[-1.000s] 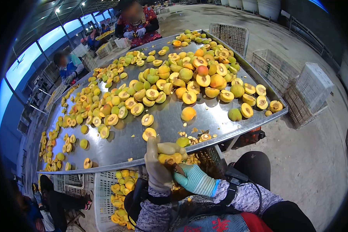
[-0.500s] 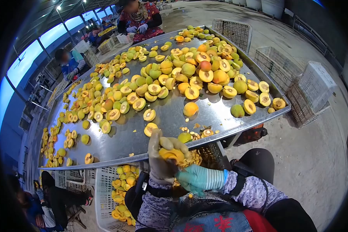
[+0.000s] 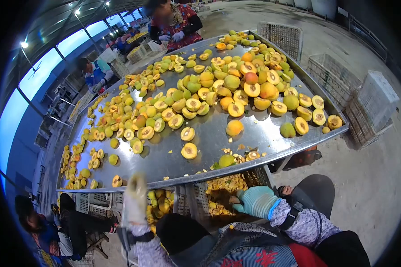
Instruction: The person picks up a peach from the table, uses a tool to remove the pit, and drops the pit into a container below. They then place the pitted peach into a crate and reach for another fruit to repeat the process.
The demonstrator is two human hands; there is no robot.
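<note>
My left hand (image 3: 137,200), in a pale glove, is smeared by motion above a white crate of peach halves (image 3: 164,205) below the table edge. Its fingers cannot be made out. My right hand (image 3: 257,201), in a teal-and-white knit glove, is closed over a crate of yellow peach scraps (image 3: 227,183). A short brownish end pokes out of its fist; I cannot tell what it belongs to. In front slopes a metal table (image 3: 249,129) covered with halved yellow peaches (image 3: 189,150), many cut side up with the stone showing.
Pit pieces and a green-yellow peach (image 3: 226,160) lie by the table's near edge. Plastic crates (image 3: 329,78) stand to the right. One person (image 3: 176,26) is at the far side, another (image 3: 96,73) at the left, and a seated person (image 3: 44,231) at lower left.
My left hand has swung left and down from the middle, where it held a peach half against my right hand. My right hand has moved right, away from it. The view has shifted.
</note>
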